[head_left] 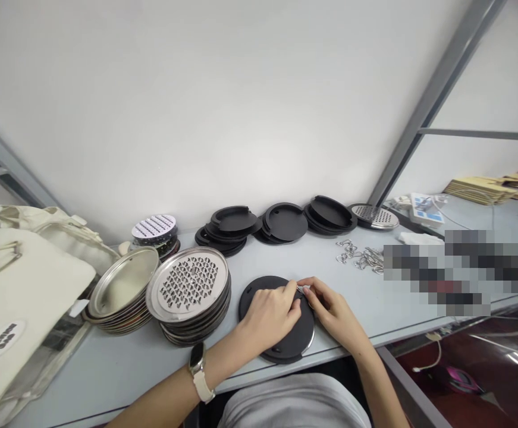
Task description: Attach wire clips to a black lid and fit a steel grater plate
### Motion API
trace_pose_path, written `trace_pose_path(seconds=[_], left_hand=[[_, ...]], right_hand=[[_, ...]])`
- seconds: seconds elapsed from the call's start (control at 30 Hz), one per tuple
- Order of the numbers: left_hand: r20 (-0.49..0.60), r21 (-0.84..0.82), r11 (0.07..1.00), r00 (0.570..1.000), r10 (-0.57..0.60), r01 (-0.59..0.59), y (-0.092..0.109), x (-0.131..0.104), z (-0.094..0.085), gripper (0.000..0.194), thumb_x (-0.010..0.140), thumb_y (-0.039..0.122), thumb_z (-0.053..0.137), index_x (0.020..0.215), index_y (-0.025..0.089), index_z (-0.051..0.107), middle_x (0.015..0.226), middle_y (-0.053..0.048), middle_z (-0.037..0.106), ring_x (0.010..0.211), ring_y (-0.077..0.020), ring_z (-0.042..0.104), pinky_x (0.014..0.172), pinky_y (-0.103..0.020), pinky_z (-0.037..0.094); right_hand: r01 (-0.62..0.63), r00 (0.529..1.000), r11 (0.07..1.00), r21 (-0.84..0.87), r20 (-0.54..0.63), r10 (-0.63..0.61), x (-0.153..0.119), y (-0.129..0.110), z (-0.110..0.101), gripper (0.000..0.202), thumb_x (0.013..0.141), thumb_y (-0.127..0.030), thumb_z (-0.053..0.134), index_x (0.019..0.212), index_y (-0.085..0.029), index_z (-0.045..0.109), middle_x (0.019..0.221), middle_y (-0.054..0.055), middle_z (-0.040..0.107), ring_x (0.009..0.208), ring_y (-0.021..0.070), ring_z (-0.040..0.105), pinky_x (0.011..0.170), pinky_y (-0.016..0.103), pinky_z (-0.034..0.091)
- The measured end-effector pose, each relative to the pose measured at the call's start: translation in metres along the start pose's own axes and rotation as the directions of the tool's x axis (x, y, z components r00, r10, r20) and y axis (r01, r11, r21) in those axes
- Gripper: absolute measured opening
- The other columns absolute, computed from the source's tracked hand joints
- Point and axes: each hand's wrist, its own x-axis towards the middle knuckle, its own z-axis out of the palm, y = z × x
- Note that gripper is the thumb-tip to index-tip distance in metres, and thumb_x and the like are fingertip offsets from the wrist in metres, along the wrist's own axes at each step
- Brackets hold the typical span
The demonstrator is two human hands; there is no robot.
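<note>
A round black plastic disc (294, 342) with a shiny metal edge lies flat at the table's front edge. My left hand (270, 315) is over it with fingers curled, its index fingertip at the disc's upper right rim. From the right, my right hand (332, 306) pinches at the same spot. A small shiny metal piece (301, 289) shows between the fingertips, mostly hidden, so its kind is unclear. Further right lies a loose pile of bent metal wire rings (368, 258).
Left of the disc stand a stack of metal grater discs (191, 288) and a stack of round metal plates (127, 282). Black discs (285, 223) in several stacks line the wall. A perforated grater (374, 216) lies back right. A cream bag (27, 297) fills the left edge.
</note>
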Motion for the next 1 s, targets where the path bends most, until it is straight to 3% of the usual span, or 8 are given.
trace_pose_path(seconds=[0.23,0.47,1.0], left_hand=[[0.020,-0.009,1.000,1.000,-0.012,0.012,0.0017,-0.0009,-0.0031,0.016,0.092,0.029,0.043,0.105,0.022,0.046,0.085,-0.001,0.067,0.072,-0.0225,0.066,0.058,-0.029,0.046],[0.038,-0.023,0.999,0.999,-0.021,0.022,0.0022,-0.0019,-0.0047,0.015,0.092,0.030,0.043,0.105,0.022,0.046,0.085,-0.001,0.067,0.074,-0.0223,0.066,0.060,-0.029,0.046],[0.027,-0.016,1.000,1.000,0.000,0.000,0.0019,-0.0011,-0.0049,0.015,0.092,0.028,0.042,0.105,0.021,0.046,0.082,-0.001,0.066,0.070,-0.0210,0.065,0.057,-0.028,0.044]], right_hand=[[0.020,0.999,0.998,-0.067,-0.032,-0.022,-0.0017,-0.0015,0.0041,0.022,0.092,-0.031,0.042,0.108,-0.021,0.053,0.060,-0.006,0.042,0.054,0.0134,0.042,0.055,0.023,0.037],[0.006,0.999,0.995,-0.103,-0.035,-0.010,-0.0011,-0.0044,0.0040,0.021,0.086,-0.025,0.044,0.103,-0.021,0.056,0.059,-0.006,0.044,0.054,0.0127,0.043,0.054,0.023,0.038],[-0.002,0.999,0.993,-0.121,-0.051,-0.004,-0.0025,-0.0060,0.0047,0.018,0.087,-0.027,0.047,0.103,-0.022,0.054,0.060,-0.006,0.043,0.054,0.0125,0.043,0.055,0.023,0.038]])
